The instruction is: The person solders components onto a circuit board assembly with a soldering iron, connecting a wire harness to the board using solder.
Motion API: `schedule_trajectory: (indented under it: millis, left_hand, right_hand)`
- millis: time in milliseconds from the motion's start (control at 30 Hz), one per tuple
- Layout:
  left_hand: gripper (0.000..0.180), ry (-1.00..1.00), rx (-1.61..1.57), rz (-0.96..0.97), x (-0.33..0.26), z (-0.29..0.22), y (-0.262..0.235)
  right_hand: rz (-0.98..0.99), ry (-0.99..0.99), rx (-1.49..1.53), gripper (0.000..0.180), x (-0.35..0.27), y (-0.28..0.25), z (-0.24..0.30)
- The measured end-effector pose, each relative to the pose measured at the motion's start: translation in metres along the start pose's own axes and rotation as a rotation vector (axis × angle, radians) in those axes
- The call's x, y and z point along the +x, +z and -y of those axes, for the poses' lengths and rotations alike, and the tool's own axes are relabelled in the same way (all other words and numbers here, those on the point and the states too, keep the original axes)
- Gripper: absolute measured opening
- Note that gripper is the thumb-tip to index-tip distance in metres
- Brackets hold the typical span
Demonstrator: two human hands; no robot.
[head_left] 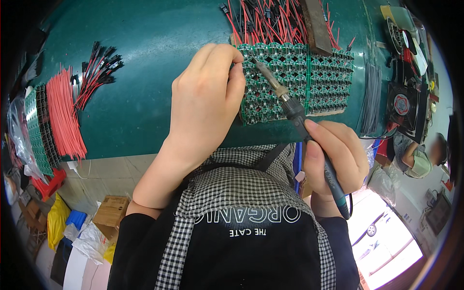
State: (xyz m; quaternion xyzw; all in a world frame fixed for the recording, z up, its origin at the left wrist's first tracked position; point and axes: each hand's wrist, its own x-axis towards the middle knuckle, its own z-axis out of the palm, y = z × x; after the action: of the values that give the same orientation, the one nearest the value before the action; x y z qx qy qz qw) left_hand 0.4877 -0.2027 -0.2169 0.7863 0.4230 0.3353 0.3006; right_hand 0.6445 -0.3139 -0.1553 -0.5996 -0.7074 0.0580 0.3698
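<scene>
My right hand point(340, 150) is wrapped round the dark handle of a soldering iron point(295, 111). The iron slants up and left, its tip at the upper left corner of a green circuit board panel point(263, 113). Beside that tip, my left hand point(205, 92) pinches thumb and forefinger together at the panel's edge; whatever lies between them is hidden. Next to it on the right is a second green panel point(331, 92). Red and black wires with black connectors point(278, 24) run along the far side of the panels, and a dark bar point(316, 26) lies across them.
On the green table point(140, 121), left, lie a red wire bundle point(66, 116), connector leads point(99, 72) and more circuit boards point(37, 130). Grey wires point(371, 96) and a fan point(403, 101) are at the right. Another person point(419, 154) is far right. A cardboard box point(111, 215) stands below left.
</scene>
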Motion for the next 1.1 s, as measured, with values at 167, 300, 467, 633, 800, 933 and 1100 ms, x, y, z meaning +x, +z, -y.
schedule_trajectory:
  millis: [167, 300, 467, 633, 800, 933, 1100]
  left_hand:
    - [0.008, 0.009, 0.016, 0.015, 0.001, 0.001, 0.001]
    - [0.008, 0.022, 0.003, 0.009, 0.002, -0.002, 0.003]
    - [0.01, 0.019, -0.007, 0.02, 0.0, -0.001, 0.004]
    - [0.009, -0.021, 0.015, 0.034, 0.001, -0.006, -0.002]
    - [0.008, -0.025, 0.036, -0.049, -0.003, -0.005, -0.003]
    - [0.007, -0.125, -0.058, -0.036, -0.006, -0.005, -0.001]
    - [0.008, -0.081, 0.002, -0.046, -0.008, -0.004, -0.007]
  right_hand:
    - [0.024, 0.021, -0.018, 0.028, 0.0, 0.003, 0.002]
    - [0.034, -0.101, -0.143, 0.029, -0.002, 0.007, 0.004]
    - [0.056, -0.102, -0.187, 0.029, -0.007, 0.013, 0.007]
    - [0.058, 0.229, 0.093, 0.027, 0.007, -0.006, 0.005]
    - [0.107, 0.057, -0.046, 0.027, 0.006, -0.002, 0.009]
    - [0.123, -0.136, -0.245, 0.028, 0.001, 0.01, 0.016]
    - [0.122, -0.09, -0.199, 0.028, 0.008, 0.008, 0.014]
